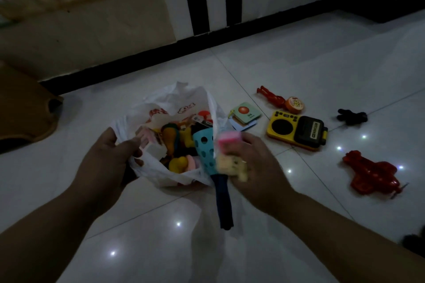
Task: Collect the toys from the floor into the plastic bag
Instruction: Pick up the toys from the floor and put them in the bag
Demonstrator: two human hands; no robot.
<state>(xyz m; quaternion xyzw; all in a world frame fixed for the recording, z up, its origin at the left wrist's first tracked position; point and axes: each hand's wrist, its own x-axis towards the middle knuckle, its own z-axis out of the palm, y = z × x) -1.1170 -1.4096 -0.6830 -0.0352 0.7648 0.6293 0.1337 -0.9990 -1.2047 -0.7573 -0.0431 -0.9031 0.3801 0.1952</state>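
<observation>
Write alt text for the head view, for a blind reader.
A left hand grips the rim of a white bag of toys while the right hand holds a blurred pink-and-yellow toy at its opening. A blue scoop sticks out of the bag. On the floor to the right lie cards, a yellow radio and a red plane.

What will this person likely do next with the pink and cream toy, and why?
Probably drop the blurred pink and cream toy into the white plastic bag. The right hand holds it just beside the bag's mouth, and the left hand grips the rim, keeping the mouth open.
</observation>
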